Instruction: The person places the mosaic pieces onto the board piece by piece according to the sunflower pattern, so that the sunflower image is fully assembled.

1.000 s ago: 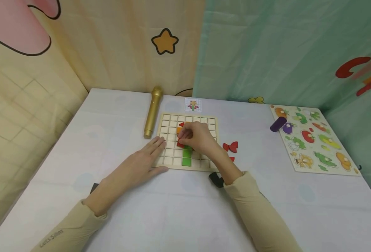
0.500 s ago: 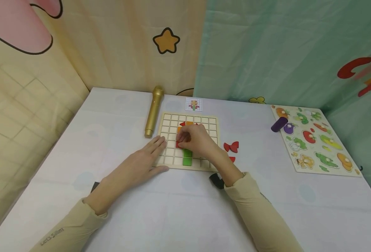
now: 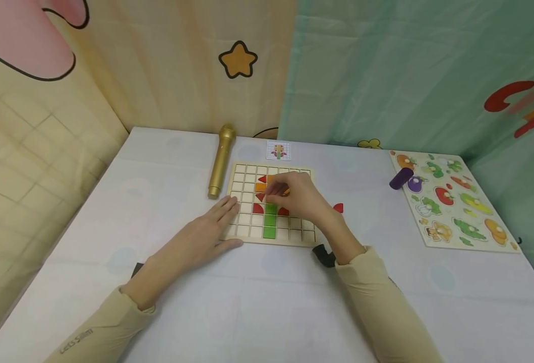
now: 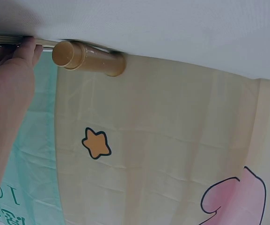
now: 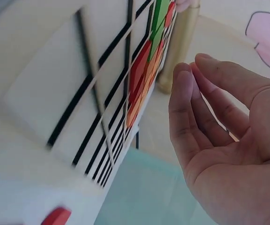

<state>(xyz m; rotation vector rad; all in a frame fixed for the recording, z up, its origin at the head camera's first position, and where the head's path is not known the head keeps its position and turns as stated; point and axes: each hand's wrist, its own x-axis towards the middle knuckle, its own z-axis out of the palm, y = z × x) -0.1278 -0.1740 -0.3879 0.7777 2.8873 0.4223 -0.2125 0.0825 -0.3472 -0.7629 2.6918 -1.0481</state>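
Observation:
My left hand [image 3: 203, 232] lies flat with its fingertips on the left edge of a wooden grid board [image 3: 244, 222]. Over the board's middle hovers my right hand [image 3: 296, 194], fingers bent and thumb near the index tip; the right wrist view shows nothing between them. A green strip [image 3: 270, 222] runs up the grid, flanked by a curved red piece [image 3: 257, 208] on the left and a red piece [image 3: 283, 212] on the right. Red triangles [image 3: 259, 197] and an orange piece [image 3: 260, 187] sit higher up, partly hidden by the right hand.
Behind the board lies a small pattern card [image 3: 278, 150], with a gold microphone [image 3: 221, 161] to its left. A loose red piece [image 3: 338, 207] lies past the right forearm. Farther right, a purple cylinder [image 3: 401, 178] overlaps a vegetable puzzle board [image 3: 430, 186].
My right hand has come away from the left curved red piece, moving up and to the right. That piece stays in its cell. The left hand has not moved.

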